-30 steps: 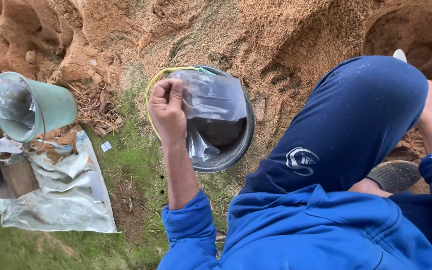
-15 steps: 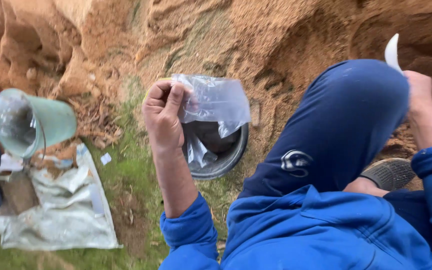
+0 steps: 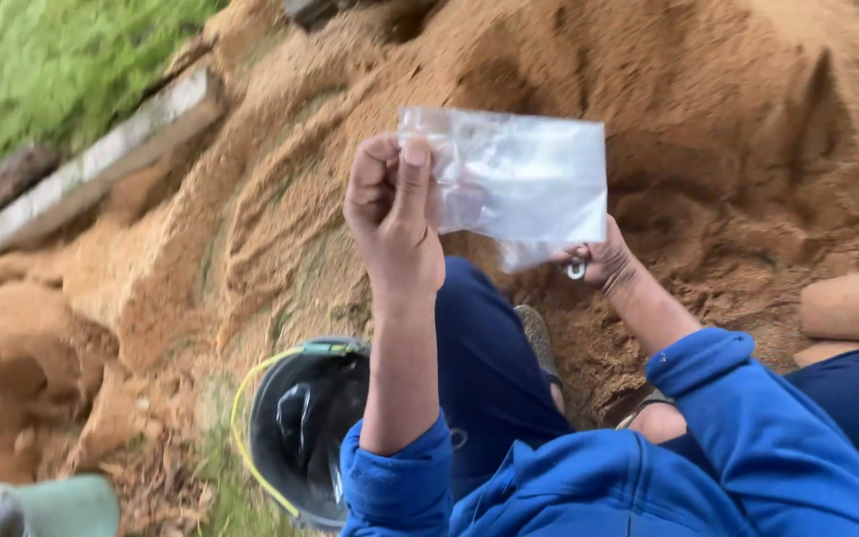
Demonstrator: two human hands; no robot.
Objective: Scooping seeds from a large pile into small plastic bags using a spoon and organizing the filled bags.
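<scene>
My left hand (image 3: 393, 214) is raised in front of me and pinches the left edge of a clear plastic bag (image 3: 519, 179). The bag is held up flat against the sandy slope. My right hand (image 3: 601, 261) is partly hidden behind the bag's lower right corner and grips a small white handle (image 3: 577, 268). Both arms wear blue sleeves. Below my left arm a black bucket (image 3: 300, 428) with a yellow wire handle stands on the ground, with clear bags inside it.
A large mound of orange-brown sand (image 3: 708, 109) fills the scene ahead. A pale concrete kerb (image 3: 101, 159) and grass (image 3: 52, 60) lie at the upper left. A green container (image 3: 52, 509) shows at the bottom left corner. My knee in dark blue trousers (image 3: 484, 358) is beside the bucket.
The view has swung up from the bucket to the sand mound. My left hand has lifted the plastic bag away from the bucket, and my right hand has come in behind the bag.
</scene>
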